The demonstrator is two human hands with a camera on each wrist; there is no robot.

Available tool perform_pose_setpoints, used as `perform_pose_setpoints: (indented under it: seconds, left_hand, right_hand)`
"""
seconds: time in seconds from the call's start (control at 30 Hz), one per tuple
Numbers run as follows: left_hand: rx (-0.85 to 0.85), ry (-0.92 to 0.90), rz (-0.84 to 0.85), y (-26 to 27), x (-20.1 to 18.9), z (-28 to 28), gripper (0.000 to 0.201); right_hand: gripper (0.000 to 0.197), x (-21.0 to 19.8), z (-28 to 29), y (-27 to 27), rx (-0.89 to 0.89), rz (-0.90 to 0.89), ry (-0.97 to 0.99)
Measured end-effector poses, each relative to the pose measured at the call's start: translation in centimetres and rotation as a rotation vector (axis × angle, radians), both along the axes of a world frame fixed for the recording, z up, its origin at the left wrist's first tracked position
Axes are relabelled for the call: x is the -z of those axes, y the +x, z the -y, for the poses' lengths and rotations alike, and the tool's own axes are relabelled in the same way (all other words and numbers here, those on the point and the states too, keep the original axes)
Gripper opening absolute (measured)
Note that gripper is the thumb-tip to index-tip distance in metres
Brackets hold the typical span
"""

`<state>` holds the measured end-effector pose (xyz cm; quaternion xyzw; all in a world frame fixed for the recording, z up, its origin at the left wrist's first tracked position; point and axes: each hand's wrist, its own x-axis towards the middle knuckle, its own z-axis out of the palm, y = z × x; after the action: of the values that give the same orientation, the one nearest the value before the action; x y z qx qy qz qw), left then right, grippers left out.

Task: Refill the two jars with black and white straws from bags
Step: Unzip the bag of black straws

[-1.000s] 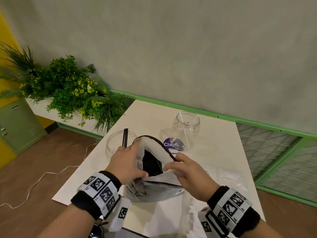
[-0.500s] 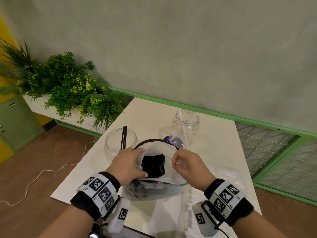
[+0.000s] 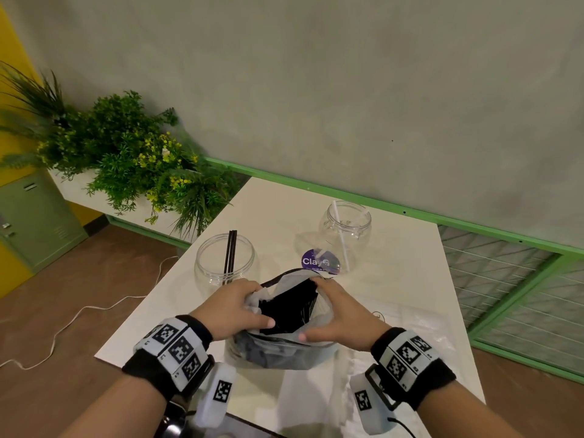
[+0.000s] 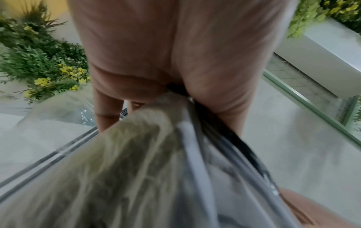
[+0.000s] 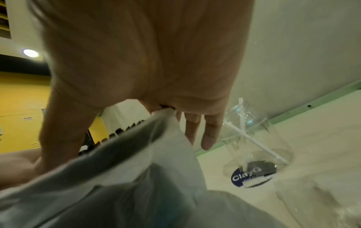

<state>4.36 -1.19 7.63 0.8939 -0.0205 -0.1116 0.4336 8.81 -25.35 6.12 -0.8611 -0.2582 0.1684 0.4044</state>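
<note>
A translucent plastic bag (image 3: 281, 352) full of black straws (image 3: 289, 306) stands on the white table (image 3: 407, 279) in front of me. My left hand (image 3: 235, 306) pinches the left side of its mouth (image 4: 171, 111), and my right hand (image 3: 336, 314) pinches the right side (image 5: 166, 121); together they hold the bag spread apart. Behind the left hand stands a clear jar (image 3: 225, 259) with two black straws (image 3: 230, 256). A second clear jar (image 3: 346, 233) holding white straws (image 3: 341, 238) stands farther back on the right, also seen in the right wrist view (image 5: 252, 143).
A clear plastic bag (image 3: 420, 330) lies flat on the table at the right. A purple round label (image 3: 319, 262) shows at the right jar's base. Green plants (image 3: 126, 156) fill a planter left of the table. A white cable (image 3: 79, 311) trails on the floor.
Both hands have pulled the bag's mouth wider and shifted their grip on its rim, so the black straws inside show more. The jars have not moved.
</note>
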Motion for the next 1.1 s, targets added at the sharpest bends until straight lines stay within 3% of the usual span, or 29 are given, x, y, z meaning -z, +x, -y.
perform_pose_setpoints:
  seconds: [0.2,0.43,0.57,0.67,0.77,0.93,1.1]
  left_hand:
    - [-0.084,-0.111,-0.008,-0.1,1.3,0.9,0.058]
    - [-0.154,-0.308,-0.089,-0.3,2.1,1.3,0.027]
    - [-0.143,-0.408,-0.151,-0.1,2.1,1.2,0.043]
    - [-0.098,-0.459,-0.163,0.0,1.5,1.4,0.028]
    - [-0.102,-0.471,-0.155,0.2,1.4,1.3,0.034]
    - [-0.234,-0.5,-0.036,0.0,0.2,0.5,0.029]
    - [-0.27,-0.413,0.05,-0.3,-0.6,-1.1,0.027]
  right_hand:
    - [0.1,2.4,-2.2,-0.3,0.028,-0.099,0.19]
    - [0.095,3.3,-2.7,-0.5,0.032,-0.115,0.19]
    - [0.083,3.6,-3.0,-0.6,0.055,-0.112,0.249]
    - [0.076,3.9,-3.2,-0.8,0.064,-0.124,0.277]
    - [0.064,3.8,-3.4,-1.0,0.042,-0.136,0.259]
    - [0.035,2.6,-3.2,-0.7,0.103,-0.067,0.386]
    - [0.03,2.5,-1.9,-0.1,0.161,-0.032,0.405]
